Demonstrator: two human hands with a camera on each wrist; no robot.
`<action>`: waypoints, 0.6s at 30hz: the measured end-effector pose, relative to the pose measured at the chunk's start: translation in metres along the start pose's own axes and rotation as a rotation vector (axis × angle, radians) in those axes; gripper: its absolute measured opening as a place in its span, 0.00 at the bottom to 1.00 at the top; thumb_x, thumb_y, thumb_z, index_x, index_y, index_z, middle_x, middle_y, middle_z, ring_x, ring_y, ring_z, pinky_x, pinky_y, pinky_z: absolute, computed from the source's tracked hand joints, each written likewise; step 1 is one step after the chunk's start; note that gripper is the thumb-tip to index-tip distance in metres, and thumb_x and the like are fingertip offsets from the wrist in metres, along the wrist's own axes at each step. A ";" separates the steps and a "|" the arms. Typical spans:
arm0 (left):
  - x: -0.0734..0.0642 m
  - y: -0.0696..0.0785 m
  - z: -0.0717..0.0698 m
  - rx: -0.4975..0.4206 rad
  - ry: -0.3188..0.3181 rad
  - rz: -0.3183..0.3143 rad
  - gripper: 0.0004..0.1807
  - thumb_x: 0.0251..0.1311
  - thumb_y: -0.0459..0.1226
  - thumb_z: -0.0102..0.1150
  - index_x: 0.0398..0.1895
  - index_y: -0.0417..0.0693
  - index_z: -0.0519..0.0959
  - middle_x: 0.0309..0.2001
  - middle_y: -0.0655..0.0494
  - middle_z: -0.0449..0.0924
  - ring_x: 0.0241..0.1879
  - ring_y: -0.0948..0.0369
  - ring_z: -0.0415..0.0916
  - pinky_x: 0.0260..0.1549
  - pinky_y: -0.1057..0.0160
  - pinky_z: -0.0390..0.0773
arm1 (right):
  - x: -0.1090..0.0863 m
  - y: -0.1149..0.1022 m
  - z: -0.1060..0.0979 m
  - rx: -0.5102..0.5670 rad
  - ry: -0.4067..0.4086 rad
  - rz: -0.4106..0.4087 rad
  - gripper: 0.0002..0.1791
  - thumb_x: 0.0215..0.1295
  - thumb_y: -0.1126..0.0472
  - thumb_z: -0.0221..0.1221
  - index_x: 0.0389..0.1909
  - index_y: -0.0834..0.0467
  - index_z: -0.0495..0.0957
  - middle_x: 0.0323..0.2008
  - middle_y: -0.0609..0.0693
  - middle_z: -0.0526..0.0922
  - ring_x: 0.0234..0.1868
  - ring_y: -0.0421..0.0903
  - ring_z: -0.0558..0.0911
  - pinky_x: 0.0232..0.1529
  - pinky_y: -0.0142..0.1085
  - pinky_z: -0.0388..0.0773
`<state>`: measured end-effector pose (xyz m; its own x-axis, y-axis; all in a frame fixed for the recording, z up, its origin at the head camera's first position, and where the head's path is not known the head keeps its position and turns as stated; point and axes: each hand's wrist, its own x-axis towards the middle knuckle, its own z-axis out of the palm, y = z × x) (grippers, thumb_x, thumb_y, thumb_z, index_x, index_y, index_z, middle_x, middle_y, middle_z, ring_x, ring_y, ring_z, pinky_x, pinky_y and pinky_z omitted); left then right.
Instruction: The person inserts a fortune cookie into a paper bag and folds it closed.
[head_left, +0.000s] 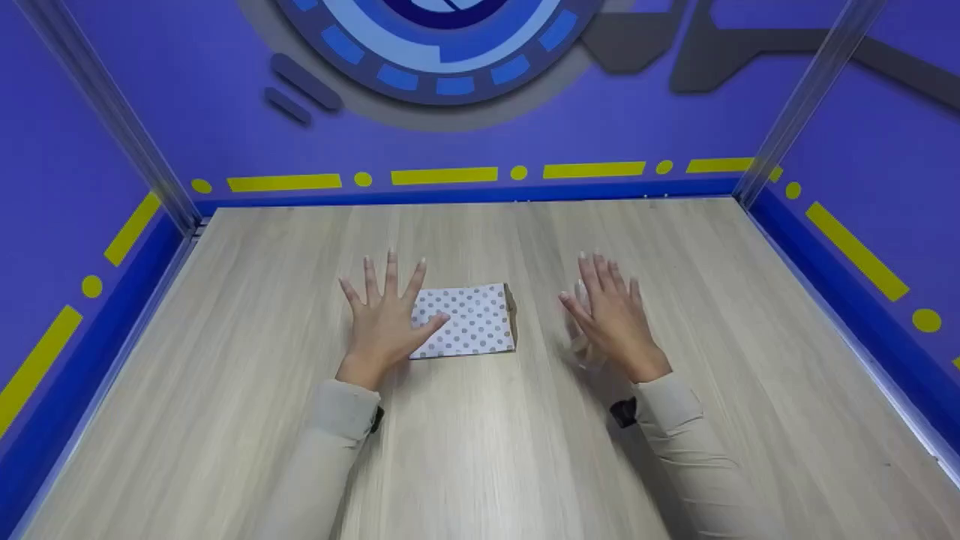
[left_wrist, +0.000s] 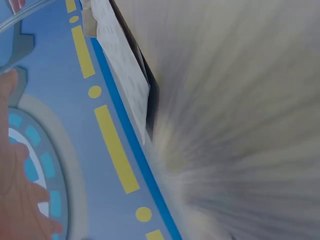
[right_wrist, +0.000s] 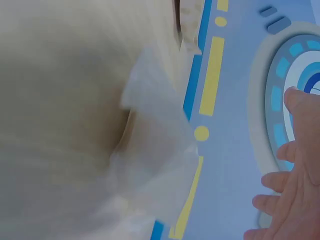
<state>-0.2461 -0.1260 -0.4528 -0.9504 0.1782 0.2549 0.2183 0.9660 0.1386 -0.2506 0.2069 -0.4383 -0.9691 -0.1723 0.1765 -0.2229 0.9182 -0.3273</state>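
A flat white packet with grey polka dots (head_left: 469, 322) and a brown edge on its right side lies on the table. My left hand (head_left: 386, 319), its fingers spread wide, overlaps the packet's left end in the head view. In the left wrist view, the packet (left_wrist: 120, 60) shows side-on, beyond the hand's fingers (left_wrist: 22, 185). To the right, my right hand (head_left: 615, 322) is held out with straight fingers, palm down. Close by its thumb side is a crumpled piece of translucent film (right_wrist: 155, 150), largely hidden by the hand from above. Neither hand grips anything.
A pale wood-grain table (head_left: 480, 442) lies under both hands. Blue-purple panels with yellow dashes (head_left: 442, 176) enclose its back and sides, and metal posts (head_left: 806, 97) stand at the back corners. Black straps (head_left: 624, 412) show at the wrists.
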 end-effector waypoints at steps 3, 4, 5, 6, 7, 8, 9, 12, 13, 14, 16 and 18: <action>0.003 -0.002 0.002 -0.050 -0.063 0.024 0.48 0.57 0.71 0.41 0.77 0.65 0.44 0.77 0.45 0.30 0.74 0.37 0.26 0.64 0.29 0.29 | 0.004 -0.007 0.004 0.031 -0.015 -0.021 0.41 0.72 0.39 0.45 0.76 0.56 0.45 0.76 0.58 0.45 0.76 0.59 0.45 0.71 0.60 0.37; 0.004 -0.002 0.002 -0.068 -0.082 0.036 0.48 0.57 0.71 0.41 0.77 0.64 0.44 0.77 0.45 0.30 0.74 0.38 0.25 0.64 0.30 0.29 | 0.005 -0.010 0.005 0.039 -0.022 -0.025 0.40 0.72 0.40 0.45 0.76 0.56 0.45 0.76 0.58 0.46 0.76 0.59 0.45 0.71 0.60 0.37; 0.005 -0.003 0.003 -0.086 -0.101 0.046 0.48 0.57 0.71 0.42 0.77 0.64 0.44 0.77 0.45 0.30 0.74 0.39 0.25 0.65 0.31 0.28 | 0.007 -0.012 0.007 0.046 -0.031 -0.027 0.40 0.72 0.40 0.45 0.76 0.56 0.46 0.76 0.58 0.46 0.76 0.59 0.46 0.71 0.60 0.38; 0.006 -0.003 0.004 -0.105 -0.121 0.055 0.47 0.58 0.70 0.42 0.77 0.64 0.44 0.77 0.45 0.30 0.75 0.40 0.25 0.66 0.32 0.28 | 0.008 -0.014 0.008 0.052 -0.040 -0.026 0.40 0.72 0.40 0.45 0.76 0.56 0.46 0.76 0.57 0.47 0.76 0.58 0.46 0.72 0.59 0.38; 0.007 -0.003 0.005 -0.119 -0.144 0.064 0.47 0.58 0.70 0.42 0.77 0.64 0.44 0.77 0.45 0.30 0.75 0.41 0.24 0.67 0.34 0.28 | 0.011 -0.016 0.010 0.058 -0.053 -0.026 0.39 0.72 0.40 0.45 0.76 0.55 0.46 0.76 0.57 0.47 0.76 0.58 0.46 0.72 0.59 0.38; 0.008 -0.004 0.005 -0.133 -0.169 0.075 0.47 0.58 0.70 0.41 0.77 0.64 0.43 0.77 0.45 0.29 0.75 0.41 0.24 0.67 0.35 0.28 | 0.012 -0.017 0.012 0.064 -0.067 -0.025 0.39 0.72 0.41 0.45 0.76 0.54 0.46 0.76 0.56 0.47 0.76 0.57 0.46 0.72 0.58 0.38; 0.008 -0.004 0.006 -0.147 -0.187 0.086 0.47 0.59 0.70 0.42 0.77 0.64 0.43 0.77 0.46 0.29 0.75 0.42 0.23 0.68 0.36 0.28 | 0.014 -0.019 0.014 0.070 -0.081 -0.026 0.39 0.72 0.41 0.45 0.76 0.54 0.46 0.76 0.55 0.47 0.76 0.56 0.47 0.73 0.57 0.38; 0.012 -0.002 0.008 -0.178 -0.236 0.128 0.46 0.60 0.69 0.42 0.77 0.63 0.43 0.77 0.46 0.30 0.75 0.44 0.24 0.70 0.39 0.30 | 0.020 -0.022 0.020 0.091 -0.116 -0.050 0.37 0.72 0.42 0.45 0.76 0.53 0.48 0.76 0.53 0.49 0.76 0.55 0.47 0.73 0.55 0.39; 0.013 -0.002 0.009 -0.189 -0.254 0.141 0.46 0.60 0.68 0.43 0.77 0.63 0.43 0.78 0.47 0.30 0.76 0.45 0.24 0.70 0.40 0.31 | 0.022 -0.023 0.022 0.105 -0.130 -0.063 0.37 0.72 0.42 0.46 0.75 0.53 0.49 0.76 0.52 0.49 0.76 0.54 0.47 0.73 0.55 0.40; 0.015 -0.001 0.009 -0.194 -0.271 0.152 0.46 0.60 0.68 0.43 0.77 0.63 0.43 0.78 0.48 0.30 0.76 0.46 0.25 0.71 0.41 0.31 | 0.024 -0.023 0.024 0.120 -0.143 -0.080 0.36 0.73 0.43 0.46 0.75 0.53 0.50 0.76 0.52 0.50 0.76 0.54 0.47 0.73 0.55 0.40; 0.018 0.001 0.011 -0.195 -0.305 0.173 0.46 0.61 0.68 0.42 0.77 0.64 0.42 0.78 0.50 0.30 0.76 0.48 0.27 0.71 0.43 0.33 | 0.026 -0.024 0.028 0.151 -0.175 -0.113 0.35 0.72 0.44 0.47 0.75 0.53 0.51 0.76 0.51 0.51 0.76 0.54 0.48 0.73 0.55 0.41; 0.021 0.004 0.013 -0.198 -0.335 0.185 0.46 0.61 0.67 0.42 0.77 0.64 0.42 0.78 0.52 0.32 0.77 0.49 0.29 0.72 0.44 0.34 | 0.028 -0.024 0.031 0.188 -0.217 -0.131 0.35 0.72 0.44 0.48 0.75 0.51 0.52 0.75 0.49 0.52 0.77 0.53 0.47 0.74 0.53 0.41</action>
<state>-0.2686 -0.1159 -0.4596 -0.9034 0.4279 -0.0275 0.3994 0.8631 0.3090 -0.2759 0.1690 -0.4539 -0.9261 -0.3760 0.0327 -0.3437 0.8043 -0.4848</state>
